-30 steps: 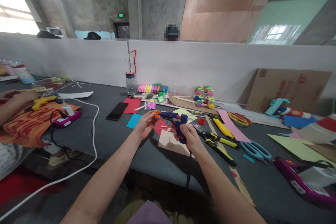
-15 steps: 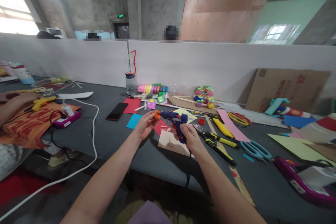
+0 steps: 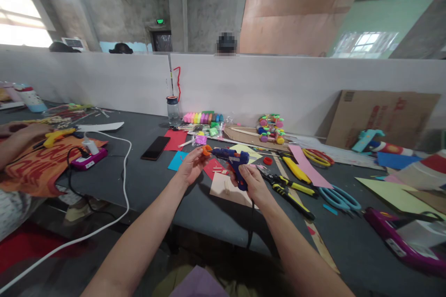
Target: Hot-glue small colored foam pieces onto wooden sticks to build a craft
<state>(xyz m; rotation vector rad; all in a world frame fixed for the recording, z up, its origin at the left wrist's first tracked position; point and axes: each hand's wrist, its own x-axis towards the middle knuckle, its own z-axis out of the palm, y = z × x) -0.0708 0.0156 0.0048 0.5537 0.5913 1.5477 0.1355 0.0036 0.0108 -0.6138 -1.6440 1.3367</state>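
Observation:
Between its fingertips, my left hand pinches a small orange ring-like piece. My right hand is wrapped round the handle of a blue glue gun, whose nozzle points left, close to the orange piece. A black cord hangs from the handle. Below the glue gun lies a beige sheet with thin sticks on it, next to a red sheet with more short sticks. A red ring rests just right of the glue gun.
Pliers, blue scissors and a purple power strip lie to the right. A phone and a jar are left of centre. At far left, another person's hands are near a yellow glue gun.
My left hand has shifted very slightly left with the orange piece, which now sits a little apart from the nozzle. My right hand has hardly moved.

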